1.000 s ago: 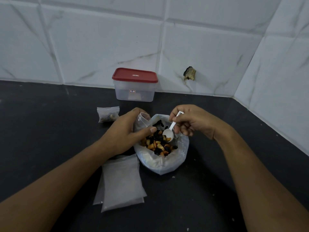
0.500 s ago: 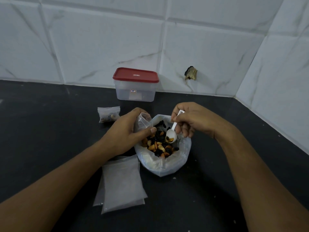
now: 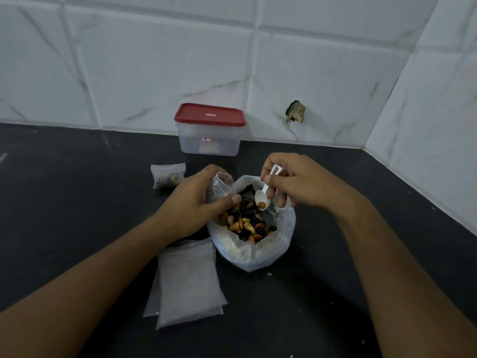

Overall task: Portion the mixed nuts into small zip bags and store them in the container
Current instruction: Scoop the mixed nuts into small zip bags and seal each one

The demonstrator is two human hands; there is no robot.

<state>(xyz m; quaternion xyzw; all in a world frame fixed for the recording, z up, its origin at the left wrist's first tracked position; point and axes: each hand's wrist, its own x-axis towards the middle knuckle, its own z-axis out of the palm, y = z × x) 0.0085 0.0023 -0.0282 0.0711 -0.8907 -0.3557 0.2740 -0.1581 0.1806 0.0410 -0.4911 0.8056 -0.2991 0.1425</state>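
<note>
A large clear bag (image 3: 258,257) of mixed nuts (image 3: 246,224) sits open on the black counter. My left hand (image 3: 191,202) grips a small empty zip bag (image 3: 222,186) at the big bag's left rim, its mouth held up. My right hand (image 3: 291,180) pinches a white plastic spoon (image 3: 262,198) above the nuts, with a nut or two in its bowl. A filled small zip bag (image 3: 167,175) lies behind my left hand. The clear container (image 3: 210,139) with a red lid stands shut at the back wall.
A stack of empty zip bags (image 3: 187,282) lies flat near my left forearm. The black counter (image 3: 77,202) meets tiled walls at the back and right. A dark damaged spot (image 3: 295,115) marks the back wall.
My right hand has lifted the spoon out of the nuts, now carrying a nut or two, and moved it slightly up. My left hand keeps holding the small bag.
</note>
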